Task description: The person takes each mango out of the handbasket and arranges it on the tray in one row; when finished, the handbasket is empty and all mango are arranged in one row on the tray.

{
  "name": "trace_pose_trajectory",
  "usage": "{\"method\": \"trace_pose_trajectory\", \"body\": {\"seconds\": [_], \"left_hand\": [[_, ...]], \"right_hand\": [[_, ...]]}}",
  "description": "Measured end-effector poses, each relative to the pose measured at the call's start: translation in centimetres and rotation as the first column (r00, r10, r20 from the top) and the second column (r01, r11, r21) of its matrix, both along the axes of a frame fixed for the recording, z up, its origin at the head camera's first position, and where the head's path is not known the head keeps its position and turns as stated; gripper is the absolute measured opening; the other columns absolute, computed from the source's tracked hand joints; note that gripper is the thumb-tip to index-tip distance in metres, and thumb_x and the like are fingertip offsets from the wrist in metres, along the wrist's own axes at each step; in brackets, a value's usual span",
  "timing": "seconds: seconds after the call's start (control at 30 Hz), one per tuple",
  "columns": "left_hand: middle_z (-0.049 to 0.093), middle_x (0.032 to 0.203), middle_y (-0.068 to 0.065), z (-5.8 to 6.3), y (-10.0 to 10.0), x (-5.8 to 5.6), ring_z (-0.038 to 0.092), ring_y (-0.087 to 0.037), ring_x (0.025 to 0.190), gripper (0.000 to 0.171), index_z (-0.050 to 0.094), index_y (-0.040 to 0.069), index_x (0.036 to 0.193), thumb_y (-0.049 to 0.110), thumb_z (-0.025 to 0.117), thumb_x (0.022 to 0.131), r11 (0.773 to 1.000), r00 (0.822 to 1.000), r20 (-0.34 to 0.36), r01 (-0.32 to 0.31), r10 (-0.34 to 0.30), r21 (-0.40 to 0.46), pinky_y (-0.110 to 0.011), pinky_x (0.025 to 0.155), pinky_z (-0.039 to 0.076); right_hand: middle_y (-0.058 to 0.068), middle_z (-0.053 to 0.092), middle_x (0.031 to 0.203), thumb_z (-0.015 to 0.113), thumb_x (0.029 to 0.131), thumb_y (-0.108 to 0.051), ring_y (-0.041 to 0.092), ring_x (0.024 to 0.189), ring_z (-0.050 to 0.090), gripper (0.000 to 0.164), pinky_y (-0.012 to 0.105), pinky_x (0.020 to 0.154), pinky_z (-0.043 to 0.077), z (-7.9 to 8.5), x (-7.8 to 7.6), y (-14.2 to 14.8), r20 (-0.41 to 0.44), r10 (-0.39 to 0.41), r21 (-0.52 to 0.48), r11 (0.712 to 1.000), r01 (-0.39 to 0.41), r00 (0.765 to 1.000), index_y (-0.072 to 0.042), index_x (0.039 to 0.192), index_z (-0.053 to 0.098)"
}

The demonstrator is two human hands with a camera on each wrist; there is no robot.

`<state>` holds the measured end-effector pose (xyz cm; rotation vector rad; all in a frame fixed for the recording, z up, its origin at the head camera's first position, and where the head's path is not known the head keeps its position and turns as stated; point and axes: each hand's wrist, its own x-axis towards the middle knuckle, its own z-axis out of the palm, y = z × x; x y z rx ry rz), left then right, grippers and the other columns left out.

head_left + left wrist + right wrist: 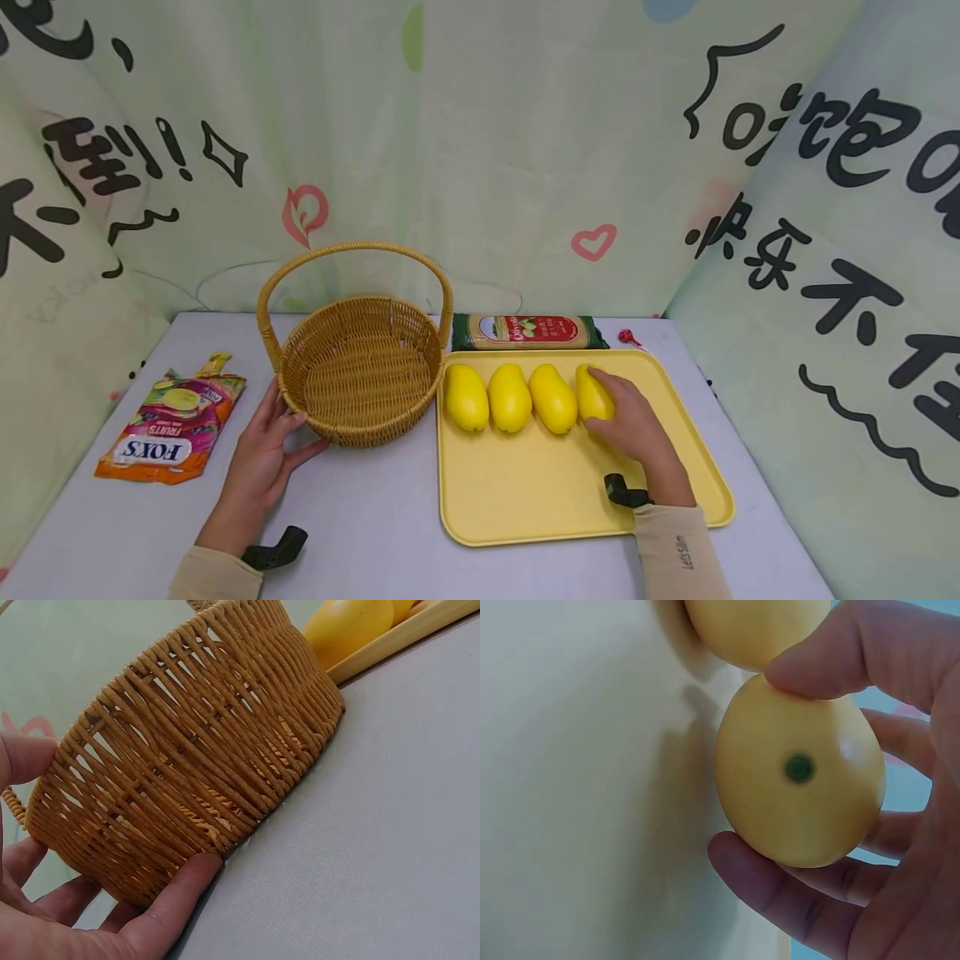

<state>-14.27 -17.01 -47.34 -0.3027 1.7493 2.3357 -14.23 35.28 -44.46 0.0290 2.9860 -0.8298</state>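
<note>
A round wicker basket (360,429) with a tall arched handle stands on the table at centre left. My left hand (262,462) holds its near left side, with a digit at the rim and another low against the woven wall (172,750). To the right, a row of several yellow mangoes (510,398) lies on a yellow tray (525,500). My right hand (633,421) grips the rightmost mango (592,396) between thumb and fingers. In the right wrist view that mango (799,802) shows a green stem spot, and a neighbouring mango (757,630) lies close beside it.
Left of the basket lies a purple and orange candy bag (168,429). Behind the tray are a long green and tan pasta packet (528,332) and a small red-wrapped lollipop (627,337). Printed cloth walls (480,167) enclose the white table (360,525).
</note>
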Motion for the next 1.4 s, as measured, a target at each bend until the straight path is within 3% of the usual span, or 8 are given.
{"method": "trace_pose_trajectory", "body": {"seconds": [0.73, 1.4], "left_hand": [[0.002, 0.18, 0.011, -0.1, 0.0, 0.2, 0.023, -0.031, 0.163, 0.074, 0.01, 0.059, 0.163, 0.018, 0.047, 0.113, 1.0, 1.0, -0.008, 0.001, -0.001, -0.008, -0.06, 0.108, 0.05], [0.001, 0.18, 0.011, 0.1, 0.1, 0.1, 0.022, -0.031, 0.164, 0.074, 0.01, 0.06, 0.162, 0.018, 0.046, 0.113, 1.0, 1.0, -0.002, 0.002, -0.002, -0.004, -0.059, 0.108, 0.05]], "right_hand": [[0.026, 0.038, 0.166, 0.074, 0.095, -0.024, 0.051, 0.15, 0.036, 0.081, 0.07, 0.125, 0.029, 0.1, 0.2, 0.0, 0.065, 0.001, -0.006, 1.0, -0.001, 0.998, -0.008, 0.165, 0.035], [0.028, 0.04, 0.164, 0.077, 0.094, -0.024, 0.05, 0.148, 0.039, 0.084, 0.068, 0.125, 0.031, 0.7, 0.5, 0.4, 0.039, 0.003, -0.013, 1.0, -0.003, 0.999, -0.003, 0.164, 0.034]]}}
